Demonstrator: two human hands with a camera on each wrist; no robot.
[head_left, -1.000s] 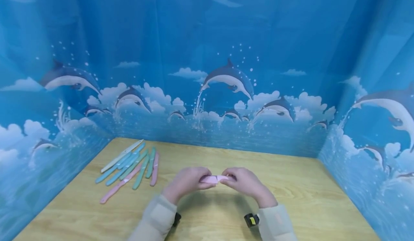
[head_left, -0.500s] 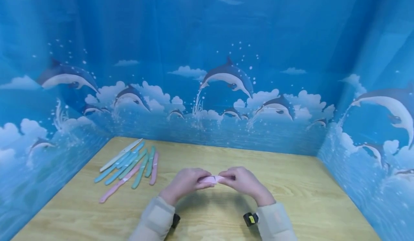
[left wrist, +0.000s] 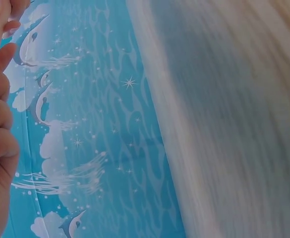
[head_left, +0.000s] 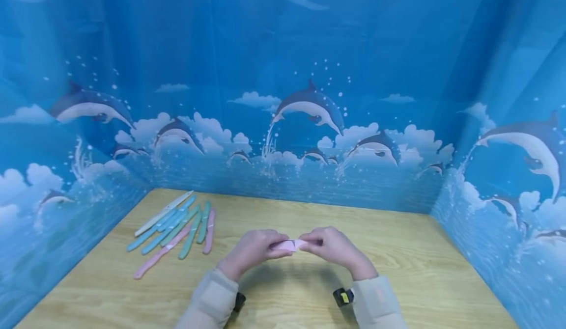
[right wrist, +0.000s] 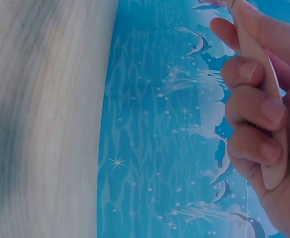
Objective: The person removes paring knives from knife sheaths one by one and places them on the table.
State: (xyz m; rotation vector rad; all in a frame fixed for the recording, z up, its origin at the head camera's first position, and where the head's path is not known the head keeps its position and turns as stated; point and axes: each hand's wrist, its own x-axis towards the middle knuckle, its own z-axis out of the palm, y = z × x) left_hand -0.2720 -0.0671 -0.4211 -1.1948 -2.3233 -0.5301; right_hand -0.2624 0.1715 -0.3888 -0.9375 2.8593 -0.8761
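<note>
Steadiness, we reckon: our left hand and right hand grip opposite ends of one slim pink plastic tool.

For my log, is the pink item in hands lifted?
Lifted: left hand and right hand grip the pink item, shadows on table below.

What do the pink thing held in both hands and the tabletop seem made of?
Pink thing: probably plastic, smooth and rather matt, judging by its even colour. Tabletop: wood or wood-look laminate, low sheen; grain lines show, but I can't tell which.
</note>
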